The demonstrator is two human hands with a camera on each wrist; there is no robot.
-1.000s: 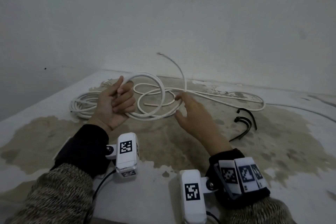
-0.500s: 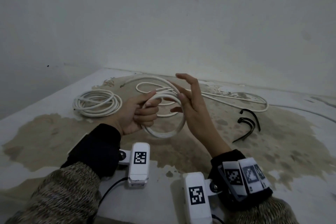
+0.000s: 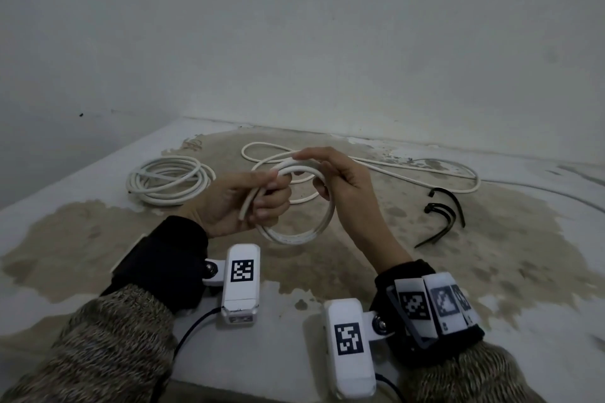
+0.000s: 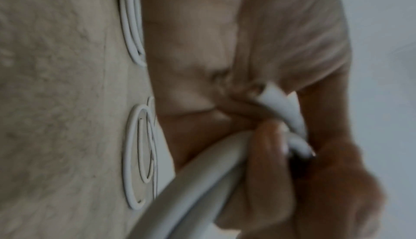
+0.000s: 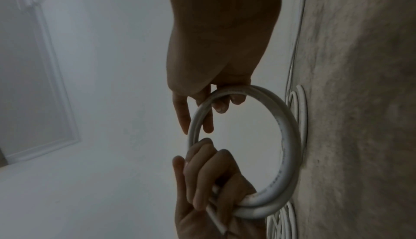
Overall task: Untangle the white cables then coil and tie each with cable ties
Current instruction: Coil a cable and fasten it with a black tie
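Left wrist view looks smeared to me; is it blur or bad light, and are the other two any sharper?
Left wrist: motion blur smears the left hand and held cable. Right wrist: sharper but dim, right hand backlit, nearly a silhouette. Head: sharpest, flat dull light, wide-angle bending at the edges.

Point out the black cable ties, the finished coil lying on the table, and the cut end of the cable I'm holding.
black cable ties (image 3: 446,210), head view, on the curved straps.
finished coil (image 3: 168,179), head view, on its bundled turns.
cut end (image 3: 243,213), head view, on the tip below the left hand (image 3: 242,203).
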